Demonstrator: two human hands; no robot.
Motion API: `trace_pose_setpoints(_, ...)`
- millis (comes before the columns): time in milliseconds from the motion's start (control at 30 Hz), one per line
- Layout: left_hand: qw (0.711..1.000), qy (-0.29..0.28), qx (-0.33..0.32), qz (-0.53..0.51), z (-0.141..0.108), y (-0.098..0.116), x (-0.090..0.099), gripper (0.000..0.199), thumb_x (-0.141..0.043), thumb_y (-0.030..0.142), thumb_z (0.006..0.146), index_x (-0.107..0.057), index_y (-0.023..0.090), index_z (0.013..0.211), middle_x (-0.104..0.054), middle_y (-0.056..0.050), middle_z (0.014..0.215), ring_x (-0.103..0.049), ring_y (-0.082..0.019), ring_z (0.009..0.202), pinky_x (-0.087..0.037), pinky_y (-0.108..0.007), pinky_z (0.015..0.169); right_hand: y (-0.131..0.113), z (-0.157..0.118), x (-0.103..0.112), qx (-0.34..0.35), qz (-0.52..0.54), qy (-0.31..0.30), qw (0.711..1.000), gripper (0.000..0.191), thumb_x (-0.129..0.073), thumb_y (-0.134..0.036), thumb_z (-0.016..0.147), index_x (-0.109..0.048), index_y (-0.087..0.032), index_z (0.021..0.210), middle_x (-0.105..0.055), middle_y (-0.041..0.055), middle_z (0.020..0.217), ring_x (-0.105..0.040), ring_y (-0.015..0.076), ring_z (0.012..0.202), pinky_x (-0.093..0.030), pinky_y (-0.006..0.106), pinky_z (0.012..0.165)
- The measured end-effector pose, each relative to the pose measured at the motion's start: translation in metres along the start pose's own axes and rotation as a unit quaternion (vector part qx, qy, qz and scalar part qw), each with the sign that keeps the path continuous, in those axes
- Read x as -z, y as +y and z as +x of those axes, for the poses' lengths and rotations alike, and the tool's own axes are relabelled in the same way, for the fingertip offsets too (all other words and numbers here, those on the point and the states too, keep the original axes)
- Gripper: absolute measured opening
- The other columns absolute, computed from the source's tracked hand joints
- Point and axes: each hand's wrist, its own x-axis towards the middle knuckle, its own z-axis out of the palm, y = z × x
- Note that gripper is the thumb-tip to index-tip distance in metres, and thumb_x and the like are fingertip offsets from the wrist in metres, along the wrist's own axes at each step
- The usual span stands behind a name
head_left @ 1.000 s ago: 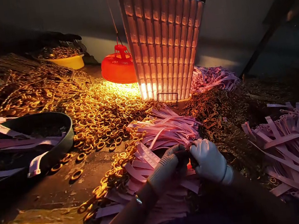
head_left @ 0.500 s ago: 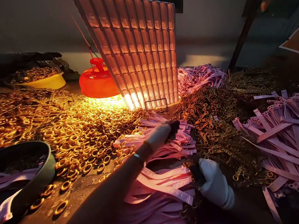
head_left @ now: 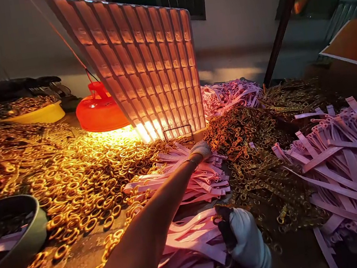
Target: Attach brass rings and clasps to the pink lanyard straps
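Fingers [head_left: 227, 233] of the gloved right hand [head_left: 250, 242] curl inward at the ends of the near pink straps [head_left: 194, 240]; contents cannot be told. Left arm [head_left: 157, 213] runs forward, nearly straight, left hand [head_left: 201, 150] back-up beside brass-toned clasps [head_left: 237, 132], finger spread hidden. Step judged: reaching; taking one small piece would call for a narrow pinch. Upright ribbed panel [head_left: 155, 66] stands beyond.

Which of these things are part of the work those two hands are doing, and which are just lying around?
Seemingly in the work:
- pink straps by the gloved right hand
- small metal pieces near the gloved left hand

Seemingly just around:
- red lamp
- ribbed panel
- yellow tub
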Motion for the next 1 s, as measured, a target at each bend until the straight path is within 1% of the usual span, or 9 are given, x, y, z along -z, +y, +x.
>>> trace_pose_setpoints(100, 0.997, 0.023, 0.031, -0.069, -0.016, -0.004, 0.005, 0.034, -0.065, 0.037, 0.096, -0.063, 0.015, 0.122, -0.066, -0.009, 0.119, -0.067, -0.022, 0.1, -0.059, -0.041, 0.085, 0.001, 0.001, 0.001, -0.01, 0.017, -0.007, 1.0, 0.03, -0.05, -0.03, 0.096, -0.06, -0.017, 0.121, -0.066, 0.0087, 0.084, -0.062, 0.0236, 0.073, -0.051, 0.033, 0.065)
trace_pose_setpoints(167, 0.99, 0.033, 0.03, -0.133, -0.037, -0.006, 0.009, 0.03, -0.06, 0.039, 0.099, -0.065, 0.013, 0.114, -0.068, -0.006, 0.098, -0.066, -0.016, 0.078, -0.057, -0.032, 0.068, 0.002, 0.006, 0.006, -0.025, 0.039, -0.032, 0.998, 0.031, -0.049, -0.024, 0.094, -0.061, -0.018, 0.122, -0.067, 0.0078, 0.083, -0.063, 0.0228, 0.072, -0.051, 0.032, 0.066)
trace_pose_setpoints(267, 0.97, 0.033, 0.011, -0.24, -0.086, -0.011, 0.008, 0.027, -0.055, 0.037, 0.099, -0.064, 0.013, 0.106, -0.057, 0.001, 0.068, -0.05, -0.009, 0.049, -0.038, -0.021, 0.044, 0.005, 0.023, 0.017, -0.053, 0.065, -0.061, 0.995, 0.034, -0.047, -0.018, 0.092, -0.063, -0.018, 0.122, -0.067, 0.0067, 0.079, -0.063, 0.0215, 0.069, -0.05, 0.03, 0.066)
trace_pose_setpoints(367, 0.946, 0.023, 0.005, -0.322, -0.148, -0.021, -0.002, 0.023, -0.056, 0.036, 0.094, -0.062, 0.015, 0.1, -0.053, 0.002, 0.062, -0.042, -0.007, 0.042, -0.03, -0.021, 0.04, 0.004, 0.047, 0.028, -0.056, 0.057, -0.039, 0.996, 0.036, -0.045, -0.017, 0.094, -0.062, -0.017, 0.126, -0.069, 0.0079, 0.081, -0.063, 0.0217, 0.069, -0.048, 0.03, 0.065)
trace_pose_setpoints(600, 0.826, 0.033, 0.023, -0.562, -0.265, -0.032, -0.036, 0.029, -0.071, 0.043, 0.082, -0.058, 0.017, 0.079, -0.053, 0.003, 0.06, -0.042, -0.006, 0.042, -0.03, -0.018, 0.04, -0.02, 0.067, 0.027, -0.007, 0.046, -0.116, 0.992, 0.022, -0.045, -0.013, 0.088, -0.064, -0.016, 0.099, -0.066, 0.007, 0.079, -0.061, 0.0213, 0.073, -0.041, 0.03, 0.066)
trace_pose_setpoints(700, 0.837, 0.02, 0.027, -0.546, -0.287, -0.022, -0.046, 0.029, -0.064, 0.046, 0.087, -0.056, 0.019, 0.079, -0.049, 0.005, 0.058, -0.038, -0.007, 0.041, -0.027, -0.019, 0.039, -0.033, 0.061, 0.03, 0.029, -0.034, -0.182, 0.982, 0.013, -0.053, -0.017, 0.085, -0.062, -0.017, 0.094, -0.067, 0.0073, 0.082, -0.06, 0.021, 0.073, -0.037, 0.031, 0.064)
trace_pose_setpoints(800, 0.893, 0.029, 0.009, -0.449, -0.296, -0.016, -0.053, 0.027, -0.057, 0.043, 0.091, -0.054, 0.02, 0.077, -0.047, 0.005, 0.056, -0.037, -0.009, 0.043, -0.029, -0.021, 0.042, -0.04, 0.054, 0.035, 0.069, -0.146, -0.207, 0.965, 0.008, -0.054, -0.021, 0.089, -0.061, -0.018, 0.092, -0.068, 0.0096, 0.085, -0.059, 0.0211, 0.07, -0.032, 0.032, 0.06)
trace_pose_setpoints(900, 0.957, 0.076, -0.079, -0.267, -0.296, -0.021, -0.061, 0.016, -0.057, 0.031, 0.089, -0.063, 0.018, 0.082, -0.064, -0.002, 0.074, -0.055, -0.015, 0.064, -0.044, -0.027, 0.062, -0.042, 0.048, 0.038, 0.07, -0.198, -0.235, 0.949, 0.006, -0.056, -0.021, 0.09, -0.06, -0.017, 0.091, -0.069, 0.0117, 0.089, -0.059, 0.0218, 0.071, -0.031, 0.033, 0.059)
trace_pose_setpoints(1000, 0.97, 0.057, -0.141, -0.191, -0.293, -0.029, -0.068, 0.012, -0.057, 0.023, 0.086, -0.067, 0.017, 0.086, -0.071, -0.006, 0.088, -0.061, -0.019, 0.08, -0.046, -0.031, 0.077, -0.043, 0.046, 0.041, 0.031, -0.199, -0.273, 0.941, 0.006, -0.061, -0.02, 0.085, -0.059, -0.017, 0.091, -0.068, 0.0111, 0.087, -0.061, 0.0243, 0.075, -0.034, 0.034, 0.062)
